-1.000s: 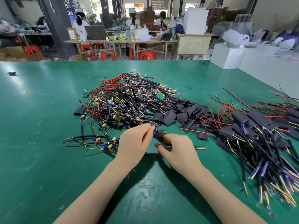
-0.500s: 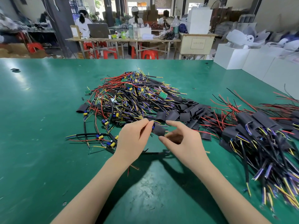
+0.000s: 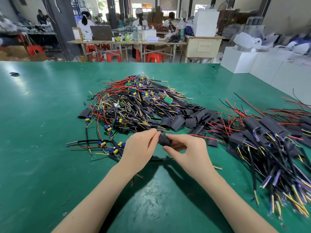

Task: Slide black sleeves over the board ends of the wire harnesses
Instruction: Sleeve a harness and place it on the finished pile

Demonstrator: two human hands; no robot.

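Behind the work area runs a busy workshop: people sit at a long wooden table with red stools (image 3: pixel 155 57) under it, and white boxes (image 3: pixel 239 59) stand along the right edge. Nearer the camera, a wide green bench (image 3: pixel 42 148) fills the head view.

On the bench's middle lies a tangled heap of unsleeved wire harnesses (image 3: pixel 134 105), red, yellow, purple and black leads with small green boards showing among them. Just to the right of that heap, touching it, sits a cluster of loose black sleeves (image 3: pixel 190 118). Farther right, a second pile of sleeved harnesses (image 3: pixel 269 142) spreads toward the bench's right edge, the leads fanning toward the camera.

In front of the heaps, both hands meet over the bench. The left hand (image 3: pixel 140 148) pinches one end of a harness, fingertips closed together at the mouth of a black sleeve (image 3: pixel 164 140); the board end itself is hidden by fingers and sleeve. The right hand (image 3: pixel 188 152) grasps that sleeve between thumb and curled fingers, holding it just right of the left fingertips. The harness's black cable (image 3: pixel 161 160) trails on the bench beneath the wrists, and a few more harnesses (image 3: pixel 104 145) lie just left of the left hand
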